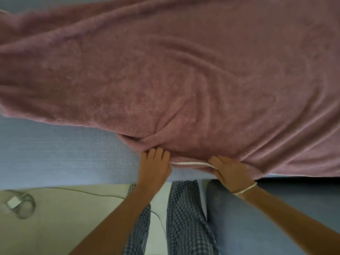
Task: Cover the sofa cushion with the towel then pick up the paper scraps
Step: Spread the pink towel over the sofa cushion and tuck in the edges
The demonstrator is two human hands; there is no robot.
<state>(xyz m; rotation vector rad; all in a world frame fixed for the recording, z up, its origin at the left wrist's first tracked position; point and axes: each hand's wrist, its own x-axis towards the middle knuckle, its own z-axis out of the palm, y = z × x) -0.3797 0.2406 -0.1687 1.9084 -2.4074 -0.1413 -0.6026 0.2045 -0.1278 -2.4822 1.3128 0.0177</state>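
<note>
Pink towel point(184, 70) partly over sofa cushion point(64, 153)
The left hand point(154, 166) and right hand point(231, 172) grip its hem at the cushion's front edge; the cushion's left is bare; paper scraps (none visible) remain.

Pale floor point(70, 223) across the bottom left. Near its left edge, a small white power adapter point(13, 202) lying within a loose grey cable coil point(22, 216). Thin white cord point(82, 191) running rightward across the floor. Blue-checked trousers point(185, 218) at bottom centre.
</note>
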